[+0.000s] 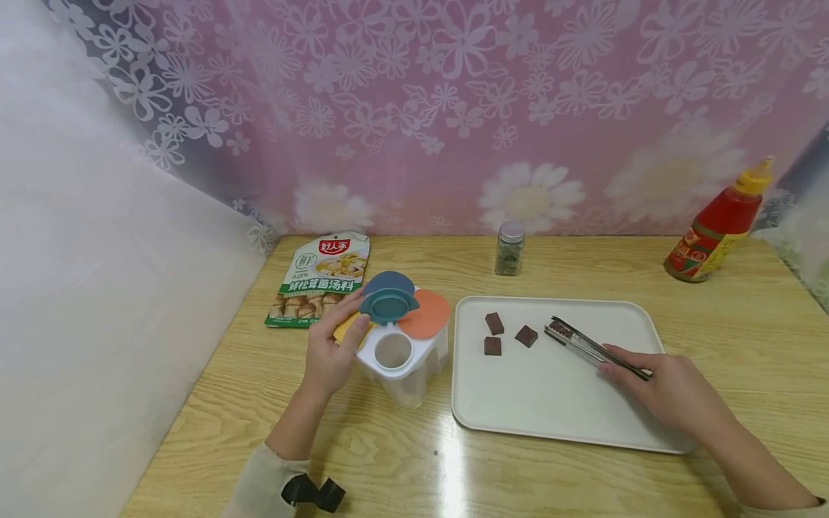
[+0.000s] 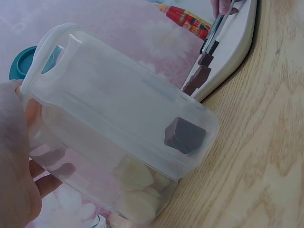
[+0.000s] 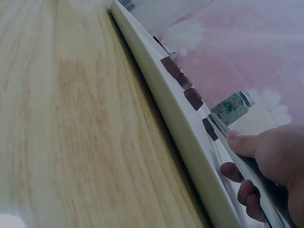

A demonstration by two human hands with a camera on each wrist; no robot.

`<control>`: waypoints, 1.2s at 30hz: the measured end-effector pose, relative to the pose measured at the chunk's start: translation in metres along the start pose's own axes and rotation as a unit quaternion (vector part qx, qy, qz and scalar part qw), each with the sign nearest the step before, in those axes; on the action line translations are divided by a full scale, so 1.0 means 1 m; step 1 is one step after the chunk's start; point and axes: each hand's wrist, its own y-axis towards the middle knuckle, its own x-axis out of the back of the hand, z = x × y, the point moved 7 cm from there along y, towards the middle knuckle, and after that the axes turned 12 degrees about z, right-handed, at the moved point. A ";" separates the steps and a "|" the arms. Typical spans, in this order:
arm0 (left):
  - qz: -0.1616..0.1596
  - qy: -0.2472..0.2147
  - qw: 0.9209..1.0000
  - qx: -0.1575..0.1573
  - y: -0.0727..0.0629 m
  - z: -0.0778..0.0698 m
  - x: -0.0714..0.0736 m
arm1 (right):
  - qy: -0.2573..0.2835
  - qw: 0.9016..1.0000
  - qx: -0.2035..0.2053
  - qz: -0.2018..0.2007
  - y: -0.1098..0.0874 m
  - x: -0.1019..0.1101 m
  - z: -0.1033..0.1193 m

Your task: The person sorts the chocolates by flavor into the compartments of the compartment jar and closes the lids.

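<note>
My left hand grips a clear multi-compartment container by its lidded top, thumb beside the teal flap. That flap stands raised, leaving a round opening in front uncovered. Through the wall, the left wrist view shows one dark brown cube at the bottom of a compartment and pale slices in the neighbouring one. My right hand holds metal tongs over the white tray. The tong tips are around a brown cube. Three more brown cubes lie left of them on the tray.
Behind the container, a green and white food packet lies near the curtain. A small spice jar stands behind the tray. At the back right is a red sauce bottle with a yellow cap. A white wall borders the left side.
</note>
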 end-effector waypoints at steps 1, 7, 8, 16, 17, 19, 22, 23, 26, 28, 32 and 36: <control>0.000 -0.001 1.000 0.001 0.000 0.000 0.000 | 0.000 1.000 0.000 0.000 0.000 0.000 0.000; -0.001 -0.006 1.000 0.003 0.000 0.000 -0.001 | 0.006 1.000 -0.006 0.002 0.000 -0.002 -0.001; -0.001 -0.005 1.000 0.003 0.000 0.000 -0.001 | 0.008 1.000 -0.007 0.002 0.000 -0.002 -0.001; 0.002 -0.007 1.000 -0.012 0.001 -0.003 -0.001 | 0.046 0.999 0.006 -0.005 -0.003 0.002 0.000; 0.002 -0.008 1.000 -0.013 0.001 -0.003 -0.001 | 0.052 0.999 0.008 -0.004 -0.003 0.003 0.001; 0.001 -0.005 1.000 -0.015 0.001 -0.003 -0.001 | 0.065 0.998 0.014 -0.004 -0.004 0.005 0.003; 0.000 -0.004 1.000 -0.013 0.000 -0.001 0.000 | 0.082 0.996 0.020 -0.003 -0.006 0.008 0.007; 0.000 -0.003 1.000 -0.012 0.000 -0.001 0.000 | 0.085 0.996 0.021 -0.001 -0.006 0.009 0.009; -0.002 -0.003 1.000 -0.014 0.000 0.000 0.000 | 0.095 0.995 0.022 0.007 -0.007 0.011 0.014; -0.002 -0.003 1.000 -0.016 0.001 0.000 0.000 | 0.101 0.995 0.023 0.012 -0.008 0.013 0.018; -0.002 -0.006 1.000 -0.019 0.001 -0.002 0.000 | 0.114 0.993 0.028 0.022 -0.010 0.017 0.029; -0.002 -0.004 1.000 -0.020 0.001 -0.002 0.000 | 0.123 0.991 0.041 0.022 -0.012 0.023 0.043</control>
